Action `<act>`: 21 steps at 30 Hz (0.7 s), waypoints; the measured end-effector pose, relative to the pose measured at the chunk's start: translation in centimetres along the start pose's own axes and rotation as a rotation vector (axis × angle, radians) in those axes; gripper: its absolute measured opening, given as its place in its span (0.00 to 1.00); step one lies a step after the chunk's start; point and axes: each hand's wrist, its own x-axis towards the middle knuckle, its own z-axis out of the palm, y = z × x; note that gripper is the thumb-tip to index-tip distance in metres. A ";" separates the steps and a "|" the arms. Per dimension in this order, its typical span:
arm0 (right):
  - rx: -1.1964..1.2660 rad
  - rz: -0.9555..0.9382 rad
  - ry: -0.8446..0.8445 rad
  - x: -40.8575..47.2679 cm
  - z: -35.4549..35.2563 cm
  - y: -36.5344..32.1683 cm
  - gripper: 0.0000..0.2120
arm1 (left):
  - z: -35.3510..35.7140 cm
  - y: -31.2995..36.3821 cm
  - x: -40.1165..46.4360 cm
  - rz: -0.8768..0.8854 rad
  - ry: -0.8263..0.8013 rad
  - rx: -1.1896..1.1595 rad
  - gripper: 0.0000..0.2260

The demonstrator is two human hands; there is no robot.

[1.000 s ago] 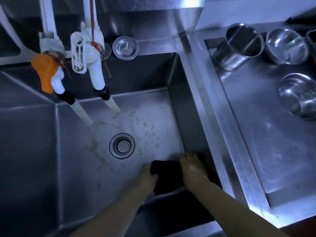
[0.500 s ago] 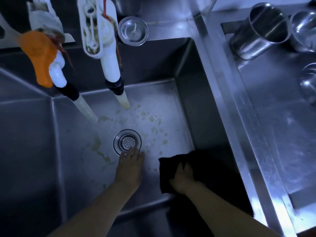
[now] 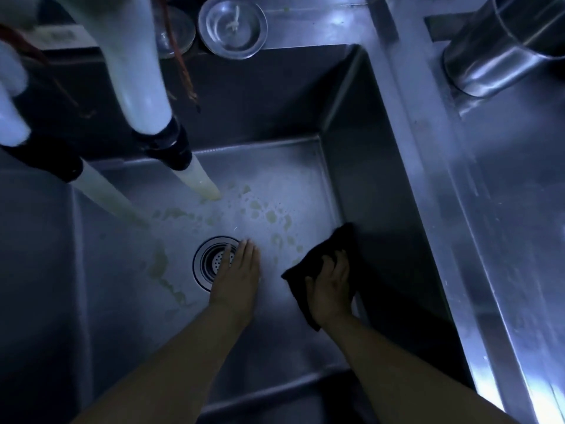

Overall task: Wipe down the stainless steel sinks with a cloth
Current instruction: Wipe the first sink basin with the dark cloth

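Note:
The stainless steel sink (image 3: 360,166) has a floor marked with greenish stains around the round drain (image 3: 214,261). A dark cloth (image 3: 324,255) lies on the sink floor by the right wall. My right hand (image 3: 331,286) presses on the cloth with its fingers bent over it. My left hand (image 3: 241,270) lies flat on the sink floor, its straight fingers reaching the drain's right edge and holding nothing.
Two white taps with pale hoses (image 3: 198,182) hang over the sink's back left. A round metal drain cover (image 3: 234,26) rests on the back ledge. A steel pot (image 3: 501,47) stands on the drainboard (image 3: 504,240) to the right.
My right hand has slid the cloth away from the front wall toward the right wall and farther back. My left hand left the cloth and moved to the drain. The view came closer.

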 end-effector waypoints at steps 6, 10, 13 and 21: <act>-0.325 -0.169 0.132 5.9 0.7 -2.0 0.35 | 0.3 0.8 1.1 -0.016 0.013 -0.026 0.36; -0.385 -0.227 0.198 9.5 0.5 -4.3 0.36 | 0.3 0.9 1.5 -0.026 0.045 -0.114 0.38; -0.398 -0.266 0.238 12.6 0.2 -6.4 0.37 | 0.9 0.7 1.6 -0.024 0.019 -0.120 0.46; -0.526 -0.444 0.286 19.3 -0.9 -9.9 0.37 | 2.3 0.1 2.1 -0.032 0.002 -0.175 0.54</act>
